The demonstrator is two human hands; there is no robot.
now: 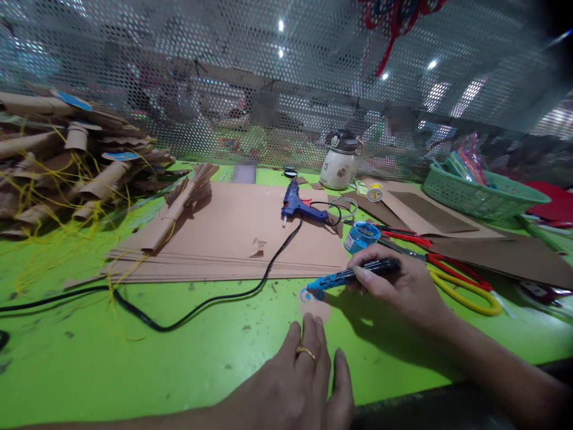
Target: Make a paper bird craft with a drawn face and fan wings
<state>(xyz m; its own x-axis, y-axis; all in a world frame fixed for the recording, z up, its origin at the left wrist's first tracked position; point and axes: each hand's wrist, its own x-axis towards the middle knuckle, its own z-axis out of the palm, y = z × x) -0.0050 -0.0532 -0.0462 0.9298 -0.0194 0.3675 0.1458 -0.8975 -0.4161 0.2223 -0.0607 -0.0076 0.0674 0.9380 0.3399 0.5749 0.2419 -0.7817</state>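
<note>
My right hand [398,286] grips a blue-smeared marker [342,278], its tip touching a small round piece of brown paper [317,309]. Fresh blue marks show along the upper part of that disc. With fingers stretched out, my left hand [304,370] presses its fingertips on the disc's near edge; a ring sits on one finger. Just beyond the marker stands an open jar of blue paint [362,237], blue smeared around its rim.
A glue gun [299,203] rests on stacked brown paper [233,221], its black cord [215,297] crossing the green table. Rolled paper pieces with yellow strings [67,173] pile at left. Scissors [465,283], a green basket [483,188] and a white flask [339,162] are at right and back.
</note>
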